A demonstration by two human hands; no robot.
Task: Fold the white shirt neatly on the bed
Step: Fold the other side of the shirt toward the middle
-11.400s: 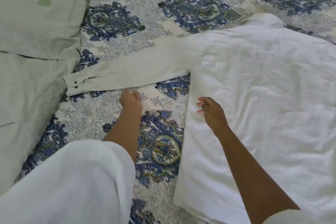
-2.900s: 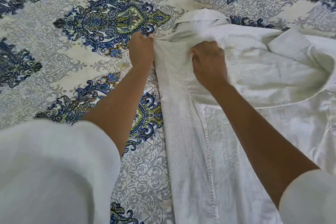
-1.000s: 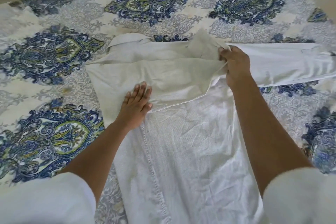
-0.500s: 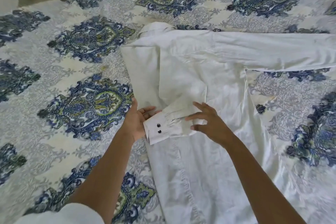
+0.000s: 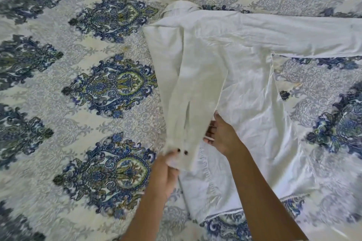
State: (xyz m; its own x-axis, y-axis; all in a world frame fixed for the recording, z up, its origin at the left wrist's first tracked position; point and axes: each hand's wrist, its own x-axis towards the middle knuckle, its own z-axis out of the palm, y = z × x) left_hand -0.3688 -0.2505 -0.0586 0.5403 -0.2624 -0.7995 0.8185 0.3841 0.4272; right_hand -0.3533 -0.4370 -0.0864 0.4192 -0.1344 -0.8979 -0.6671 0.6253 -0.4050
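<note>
Left hand (image 5: 163, 172): fingers curled round the near left corner of the cuff (image 5: 185, 159), gripping it; the cuff is held just off the cloth below, with some motion blur here. Two dark buttons (image 5: 185, 152) show on the cuff just beside the fingertips. Right hand (image 5: 223, 137): loosely open, thumb pointing away, fingers (image 5: 208, 133) slightly bent with their tips against the right edge of the folded sleeve (image 5: 197, 88); cannot tell whether they reach under it. The hands are on opposite sides of the sleeve's lower end, left nearer the person and right a little farther up. The folded sleeve runs from the left shoulder down over the shirt body, long axis near-to-far and tilted slightly, with the cuff end toward the person. White shirt (image 5: 252, 123): flat on the bed (image 5: 58, 103), long axis also near-to-far, collar (image 5: 181, 7) pointing away from the person and hem (image 5: 221, 214) nearest. Most of the body lies to the right of and beyond the right hand, and the right forearm crosses over its lower part. The left side is folded inward, giving a straight edge. The other sleeve (image 5: 303, 34) extends flat to the right at shoulder level, perpendicular to the body, and leaves the frame edge. The bed cover has a pale ground with blue-green medallions and is visible on all sides of the shirt.
</note>
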